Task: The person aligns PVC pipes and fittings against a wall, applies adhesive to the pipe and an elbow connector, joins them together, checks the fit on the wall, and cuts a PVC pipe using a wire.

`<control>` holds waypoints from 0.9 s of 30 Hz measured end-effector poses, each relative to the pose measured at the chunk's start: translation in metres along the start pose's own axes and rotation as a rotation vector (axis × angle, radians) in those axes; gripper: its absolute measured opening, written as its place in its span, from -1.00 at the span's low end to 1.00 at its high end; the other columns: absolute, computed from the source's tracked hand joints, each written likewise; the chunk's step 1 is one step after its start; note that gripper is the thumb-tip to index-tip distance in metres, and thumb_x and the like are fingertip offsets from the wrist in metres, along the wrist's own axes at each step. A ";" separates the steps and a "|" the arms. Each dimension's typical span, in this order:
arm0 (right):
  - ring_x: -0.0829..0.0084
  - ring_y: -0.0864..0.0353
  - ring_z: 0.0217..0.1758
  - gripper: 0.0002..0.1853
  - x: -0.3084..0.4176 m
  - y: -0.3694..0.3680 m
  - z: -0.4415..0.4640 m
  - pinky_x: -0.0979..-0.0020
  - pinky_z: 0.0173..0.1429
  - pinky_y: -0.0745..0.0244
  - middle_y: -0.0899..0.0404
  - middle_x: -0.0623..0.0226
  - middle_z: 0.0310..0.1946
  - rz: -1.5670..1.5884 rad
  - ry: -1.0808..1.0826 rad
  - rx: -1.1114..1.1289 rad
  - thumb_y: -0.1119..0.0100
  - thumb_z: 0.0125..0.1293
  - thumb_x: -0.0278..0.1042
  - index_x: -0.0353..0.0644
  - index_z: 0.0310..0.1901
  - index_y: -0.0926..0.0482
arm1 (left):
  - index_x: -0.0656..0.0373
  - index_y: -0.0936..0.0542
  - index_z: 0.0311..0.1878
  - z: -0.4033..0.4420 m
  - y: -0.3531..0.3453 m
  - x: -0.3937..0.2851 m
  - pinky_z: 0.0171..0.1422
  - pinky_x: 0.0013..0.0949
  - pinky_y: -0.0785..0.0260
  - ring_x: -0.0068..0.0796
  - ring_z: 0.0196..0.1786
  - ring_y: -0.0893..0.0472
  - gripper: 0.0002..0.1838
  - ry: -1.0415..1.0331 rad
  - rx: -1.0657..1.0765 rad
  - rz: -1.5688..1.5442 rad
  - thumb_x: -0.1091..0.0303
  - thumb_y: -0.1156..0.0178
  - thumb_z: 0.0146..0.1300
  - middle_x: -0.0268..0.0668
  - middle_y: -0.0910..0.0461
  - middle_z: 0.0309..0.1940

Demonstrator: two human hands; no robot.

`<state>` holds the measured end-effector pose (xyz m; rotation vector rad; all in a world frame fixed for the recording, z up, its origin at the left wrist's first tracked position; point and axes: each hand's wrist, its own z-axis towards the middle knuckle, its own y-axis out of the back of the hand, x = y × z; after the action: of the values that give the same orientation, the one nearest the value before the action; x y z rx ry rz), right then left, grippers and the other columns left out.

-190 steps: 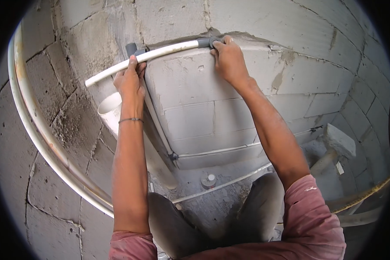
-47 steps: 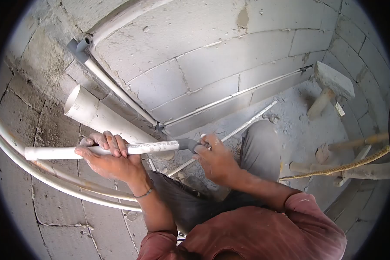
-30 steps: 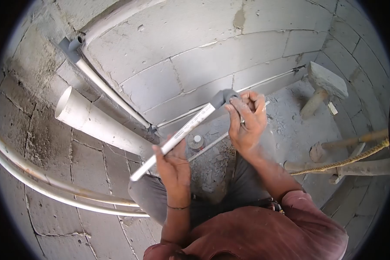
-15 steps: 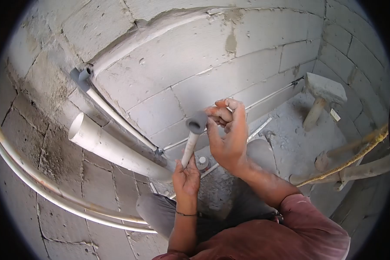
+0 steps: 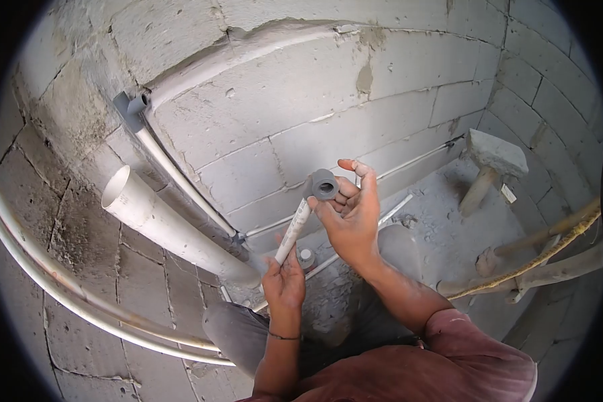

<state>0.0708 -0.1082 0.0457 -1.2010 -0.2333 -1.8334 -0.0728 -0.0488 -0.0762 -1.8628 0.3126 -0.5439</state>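
Note:
A short white pipe [image 5: 293, 231] with a grey elbow fitting [image 5: 323, 185] on its upper end is held in front of me, tilted, the fitting's round opening facing me. My left hand [image 5: 285, 281] is closed round the pipe's lower end. My right hand [image 5: 352, 214] pinches the grey fitting between thumb and fingers, with its index finger raised. Against the wall at the left, a grey tee [image 5: 130, 110] caps a thin white pipe [image 5: 181, 177]. A wide white pipe [image 5: 174, 228] leans below it.
A chased groove [image 5: 248, 53] crosses the block wall [image 5: 301, 127]. Curved pipes [image 5: 94, 308] run at the left. A capped container [image 5: 307, 258] and a loose thin pipe [image 5: 395, 209] lie on the dusty floor. At the right are a block-topped post [image 5: 492, 157], thick pipes and a rope [image 5: 556, 248].
The pipe and fitting came down from the wall groove to in front of me. Since then they have been turned so the opening faces me, and moved slightly right in the last half second.

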 end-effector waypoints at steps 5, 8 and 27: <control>0.38 -0.77 0.02 -0.30 -0.011 -0.003 0.008 0.42 0.09 -0.71 -0.69 -0.01 0.00 0.013 -0.021 -0.001 -0.35 0.28 -0.75 -0.35 0.35 -0.16 | 0.45 -0.04 0.52 -0.002 0.014 -0.001 0.74 0.12 -0.19 0.17 0.60 -0.28 -0.54 0.082 0.032 -0.023 0.40 0.30 0.71 0.26 -0.24 0.53; 0.37 -0.78 0.00 -0.29 -0.017 -0.001 0.014 0.42 0.09 -0.72 -0.70 -0.03 -0.03 0.028 -0.077 0.004 -0.36 0.28 -0.74 -0.34 0.35 -0.16 | 0.59 -0.12 0.52 -0.010 0.012 0.009 0.76 0.06 -0.16 0.13 0.64 -0.22 -0.50 0.015 -0.085 0.093 0.37 0.37 0.73 0.29 -0.23 0.54; 0.41 -0.76 0.06 -0.24 -0.016 -0.004 0.013 0.37 0.25 -0.64 -0.76 0.04 -0.04 0.003 -0.142 0.151 -0.36 0.30 -0.73 -0.31 0.42 -0.13 | 0.26 -0.07 0.61 -0.038 0.034 0.016 0.64 -0.06 -0.33 -0.14 0.61 -0.33 -0.29 0.285 -0.147 0.420 -0.06 0.10 0.68 -0.09 -0.34 0.57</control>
<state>0.0780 -0.0888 0.0404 -1.2247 -0.4415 -1.6972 -0.0767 -0.0991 -0.0941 -1.7880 0.9310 -0.5025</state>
